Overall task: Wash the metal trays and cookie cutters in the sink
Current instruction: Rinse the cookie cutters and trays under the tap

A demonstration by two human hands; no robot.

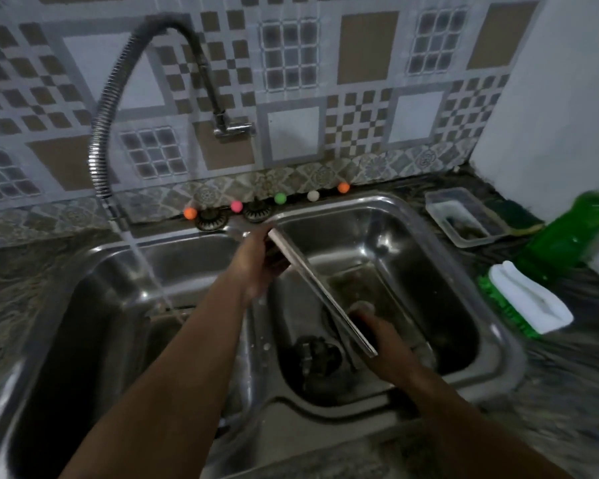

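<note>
Right hand (382,344) is sitting low in the right sink basin (440,271), fingers curling round the near end of the metal tray (320,292). Looks like it's gripping the lower edge; fingertips are hidden behind the tray, so the exact hold can't be confirmed.

Left hand (260,264) is higher and farther, gripping the tray's upper end, fingers wrapping its back side.

Tray is being held on edge over the right basin, not resting on the bottom. Long axis is running diagonally: near-right by the right hand, up to far-left by the left hand. Only the thin rim is showing to the camera.

Key relation: water stream (153,271) from the flexible faucet hose (108,108) is falling into the left basin (83,305), well left of the tray. Tray isn't under the water. Left hand is the nearer one to the stream, so a rinse likely means swinging the upper end left across the divider.

Dark object near the right drain, too blurred to identify.

Farther out on the surface to the right: scrub brush (529,302), green soap bottle (567,236), clear plastic container (464,216).
</note>
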